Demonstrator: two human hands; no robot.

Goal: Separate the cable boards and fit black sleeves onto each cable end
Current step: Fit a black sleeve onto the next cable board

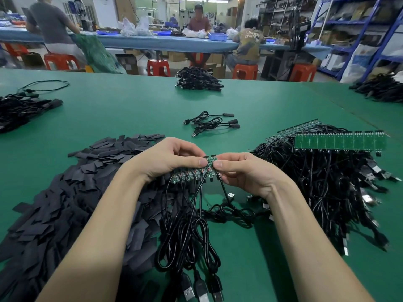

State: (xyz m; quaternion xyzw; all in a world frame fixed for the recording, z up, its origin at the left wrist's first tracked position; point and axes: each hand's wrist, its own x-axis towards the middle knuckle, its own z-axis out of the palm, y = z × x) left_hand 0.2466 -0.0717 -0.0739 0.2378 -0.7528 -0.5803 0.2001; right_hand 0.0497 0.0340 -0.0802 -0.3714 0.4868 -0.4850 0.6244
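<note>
Your left hand [172,159] and right hand [244,171] pinch the board strip [192,174] (cables [192,225] dangling), fingers [201,162] pressed on it above the desk [130,110].

Both bare forearms reach forward from bottom corners, converging at centre. Left hand [165,160] palm down, fingers curled, thumb [196,162] lying flat pointing right, pinching strip of small green circuit boards with black cables [192,176]. Right hand [244,171] mirrors it, fingers curled, thumb tip pressed at strip's right end. Thumb tips nearly touching. Wrists level, slightly bent.
</note>
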